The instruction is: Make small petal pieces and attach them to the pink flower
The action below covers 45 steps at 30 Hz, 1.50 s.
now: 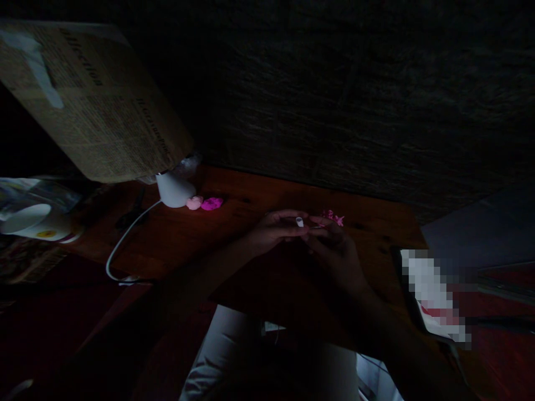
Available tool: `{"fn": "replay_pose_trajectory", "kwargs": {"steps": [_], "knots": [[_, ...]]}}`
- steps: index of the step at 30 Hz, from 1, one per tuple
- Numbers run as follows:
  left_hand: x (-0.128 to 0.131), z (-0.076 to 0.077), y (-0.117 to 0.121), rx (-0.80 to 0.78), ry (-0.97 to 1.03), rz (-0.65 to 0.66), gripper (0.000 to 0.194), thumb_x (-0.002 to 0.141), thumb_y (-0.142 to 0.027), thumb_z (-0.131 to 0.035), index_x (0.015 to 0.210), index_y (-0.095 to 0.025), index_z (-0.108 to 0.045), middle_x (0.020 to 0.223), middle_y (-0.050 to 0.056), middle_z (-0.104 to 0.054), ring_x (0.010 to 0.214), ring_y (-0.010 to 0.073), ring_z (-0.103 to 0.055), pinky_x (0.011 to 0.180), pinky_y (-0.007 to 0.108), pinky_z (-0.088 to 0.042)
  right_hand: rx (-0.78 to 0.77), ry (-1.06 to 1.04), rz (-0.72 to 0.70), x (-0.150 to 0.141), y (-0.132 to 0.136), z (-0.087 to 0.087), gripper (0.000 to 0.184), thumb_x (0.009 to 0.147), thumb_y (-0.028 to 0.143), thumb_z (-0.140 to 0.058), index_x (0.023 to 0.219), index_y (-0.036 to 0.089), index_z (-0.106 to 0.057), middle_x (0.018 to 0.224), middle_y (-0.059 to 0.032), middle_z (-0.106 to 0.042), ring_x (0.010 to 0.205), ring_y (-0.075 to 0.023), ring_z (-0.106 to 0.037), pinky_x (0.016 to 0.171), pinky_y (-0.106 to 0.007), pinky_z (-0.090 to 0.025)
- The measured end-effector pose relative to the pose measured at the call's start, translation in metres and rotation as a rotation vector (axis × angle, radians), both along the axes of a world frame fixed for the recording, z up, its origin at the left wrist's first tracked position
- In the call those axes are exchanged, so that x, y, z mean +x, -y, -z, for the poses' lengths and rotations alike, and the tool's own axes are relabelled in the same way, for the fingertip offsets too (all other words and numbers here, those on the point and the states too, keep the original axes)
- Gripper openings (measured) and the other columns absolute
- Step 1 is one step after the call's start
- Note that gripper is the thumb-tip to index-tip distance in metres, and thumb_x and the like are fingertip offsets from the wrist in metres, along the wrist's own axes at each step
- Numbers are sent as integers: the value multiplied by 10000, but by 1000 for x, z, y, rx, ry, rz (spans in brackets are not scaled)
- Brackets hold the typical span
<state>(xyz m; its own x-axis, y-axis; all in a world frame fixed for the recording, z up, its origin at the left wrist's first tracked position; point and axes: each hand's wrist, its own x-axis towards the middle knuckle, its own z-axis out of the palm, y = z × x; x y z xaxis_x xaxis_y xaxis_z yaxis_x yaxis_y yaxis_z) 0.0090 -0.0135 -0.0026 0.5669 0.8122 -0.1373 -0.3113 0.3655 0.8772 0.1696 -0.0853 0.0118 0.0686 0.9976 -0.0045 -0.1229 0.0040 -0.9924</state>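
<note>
Over the wooden table (pixel 267 192) my two hands meet, fingertips close together. My left hand (pixel 276 228) is closed, pinching a small white piece with a round, dark-centred end (pixel 300 221). Beside it, my right hand (pixel 336 248) has its fingers bent in and pressed together. A thin pale edge shows at its fingertips, but the dim light hides what it is. Just behind the right hand lie some small, ragged pink bits (pixel 336 218). Farther left, a light pink lump (pixel 194 203) and a magenta lump (pixel 212 204) rest side by side.
A lamp with a white base (pixel 175 190) and newsprint-patterned shade (pixel 104 106) stands at the left, its white cord (pixel 115 253) looping over the table. Left of it is a paper cup (pixel 37 223). A tablet-like device (pixel 434 295), partly blurred, lies at right. A dark textured wall (pixel 317 100) rises behind.
</note>
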Motion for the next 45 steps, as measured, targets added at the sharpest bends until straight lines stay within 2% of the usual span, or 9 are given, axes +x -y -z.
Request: {"fn": "replay_pose_trajectory", "kwargs": {"steps": [4,8,17,25,40,45], "knots": [[0,0,0,-33,-6,-4,467,600,-228,-915,1028,-152,-743,899,38,-711,752,102,-632,635,224,-401,-19,11,-8,0,-1,1,474,722,391,-850,1157,274,-704,845,-13,-799,675,-170,-679,629,-296,-551],[2,2,-1,-39,6,-28,470,553,-233,-939,977,-155,-751,901,26,-711,742,95,-628,664,231,-426,-26,0,-17,0,-2,2,480,720,399,-850,1160,275,-706,809,-2,-779,640,-154,-644,608,-282,-527],[-3,-2,0,-38,43,90,559,653,-227,-901,1177,-180,-714,1017,87,-755,852,141,-692,718,247,-449,-135,-249,-42,1,-5,6,394,666,303,-882,1034,270,-746,743,43,-695,578,-101,-538,546,-234,-436],[-4,1,0,-47,95,86,545,647,-231,-902,1163,-197,-730,1076,91,-761,852,129,-689,700,225,-443,-223,-380,-86,1,-6,0,339,628,274,-913,937,262,-774,795,43,-703,565,-65,-500,512,-196,-399],[-1,3,0,-6,120,46,503,626,-214,-909,1100,-164,-750,887,49,-740,719,107,-634,664,243,-417,-182,-339,-130,0,-4,3,345,670,295,-898,991,263,-776,736,37,-682,581,-77,-520,531,-198,-408],[-3,1,0,19,112,64,573,631,-204,-903,1176,-170,-729,824,32,-718,690,98,-607,647,240,-399,-181,-332,-114,-1,-4,2,354,665,286,-897,994,261,-767,723,41,-670,575,-82,-515,522,-204,-405]]}}
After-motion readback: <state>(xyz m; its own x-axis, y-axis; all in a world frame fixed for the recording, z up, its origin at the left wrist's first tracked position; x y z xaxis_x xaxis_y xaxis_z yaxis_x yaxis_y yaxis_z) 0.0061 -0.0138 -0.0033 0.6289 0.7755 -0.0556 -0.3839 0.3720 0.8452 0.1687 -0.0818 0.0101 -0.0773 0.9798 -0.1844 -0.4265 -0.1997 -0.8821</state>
